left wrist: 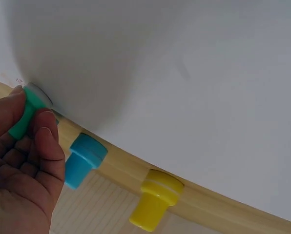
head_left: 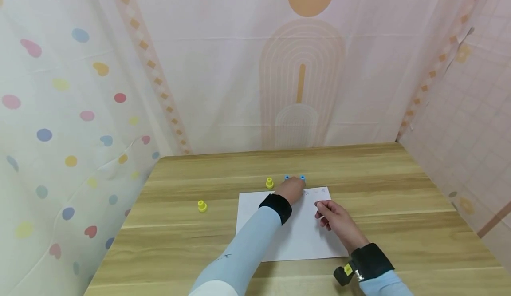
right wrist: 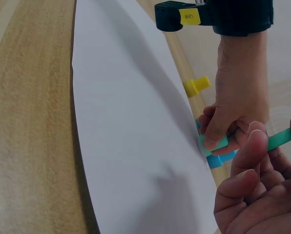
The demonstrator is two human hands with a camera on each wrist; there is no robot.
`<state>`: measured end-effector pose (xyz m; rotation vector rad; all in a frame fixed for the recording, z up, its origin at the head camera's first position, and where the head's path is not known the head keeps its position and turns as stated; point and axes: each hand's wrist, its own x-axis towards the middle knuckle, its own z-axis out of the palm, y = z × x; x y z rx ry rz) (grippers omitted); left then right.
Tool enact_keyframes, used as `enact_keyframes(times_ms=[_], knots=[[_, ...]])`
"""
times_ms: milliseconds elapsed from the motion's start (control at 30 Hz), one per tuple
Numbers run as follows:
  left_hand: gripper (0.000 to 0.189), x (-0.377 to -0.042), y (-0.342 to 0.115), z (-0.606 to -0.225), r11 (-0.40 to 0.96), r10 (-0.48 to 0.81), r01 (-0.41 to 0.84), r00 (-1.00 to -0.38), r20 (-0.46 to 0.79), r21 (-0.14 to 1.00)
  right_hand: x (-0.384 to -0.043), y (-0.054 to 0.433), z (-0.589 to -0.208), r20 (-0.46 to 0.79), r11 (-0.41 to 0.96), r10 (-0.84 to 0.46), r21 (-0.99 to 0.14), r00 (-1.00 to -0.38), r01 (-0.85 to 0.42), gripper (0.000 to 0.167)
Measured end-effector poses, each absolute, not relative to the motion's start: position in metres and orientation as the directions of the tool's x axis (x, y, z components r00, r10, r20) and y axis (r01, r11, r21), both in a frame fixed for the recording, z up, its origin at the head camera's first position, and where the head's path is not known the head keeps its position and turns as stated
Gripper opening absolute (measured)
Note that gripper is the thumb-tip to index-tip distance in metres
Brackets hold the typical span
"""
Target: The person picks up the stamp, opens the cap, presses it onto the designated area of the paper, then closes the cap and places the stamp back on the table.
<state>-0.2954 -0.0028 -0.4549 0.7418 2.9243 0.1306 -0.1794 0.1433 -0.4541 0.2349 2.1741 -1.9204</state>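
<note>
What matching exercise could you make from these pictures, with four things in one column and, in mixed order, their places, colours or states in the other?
1. Left hand
2. Right hand
3. Sheet of paper
4. Nearer yellow piece

A. White, on the table
B. Pinches a green piece near the sheet's right edge
C. Left of the sheet
D. Holds a green knob-shaped piece at the sheet's far edge

Pairs: 1-D, 2-B, 3-A, 4-C

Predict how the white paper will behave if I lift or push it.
The white paper looks thin, so it's probably light and floppy, bending if lifted by one corner. Lying on the smooth-looking table, it may slide or buckle when pushed.
</note>
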Motion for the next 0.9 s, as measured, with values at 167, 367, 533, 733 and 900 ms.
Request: enact_keyframes(times_ms=[167, 367, 533, 733, 900], knots=[[0.033, -0.3, -0.001, -0.456, 0.88, 0.471, 0.458, -0.876, -0.105, 0.128, -0.181, 0.144, -0.454, -0.276, 0.125, -0.03, -0.955, -0.961, 0.27, 0.035], [0.035, -0.303, -0.003, -0.461, 0.867, 0.497, 0.488, -0.861, -0.103, 0.105, -0.182, 0.144, -0.455, -0.275, 0.138, -0.028, -0.953, -0.961, 0.269, 0.035], [0.038, -0.306, -0.004, -0.466, 0.847, 0.532, 0.528, -0.843, -0.087, 0.057, -0.182, 0.145, -0.454, -0.264, 0.146, -0.027, -0.955, -0.964, 0.258, 0.034], [0.036, -0.311, -0.006, -0.471, 0.842, 0.539, 0.536, -0.838, -0.084, 0.062, -0.184, 0.144, -0.456, -0.262, 0.148, -0.034, -0.956, -0.964, 0.255, 0.034], [0.036, -0.313, -0.014, -0.469, 0.843, 0.537, 0.526, -0.838, -0.098, 0.113, -0.186, 0.143, -0.457, -0.274, 0.149, -0.034, -0.952, -0.961, 0.266, 0.034]])
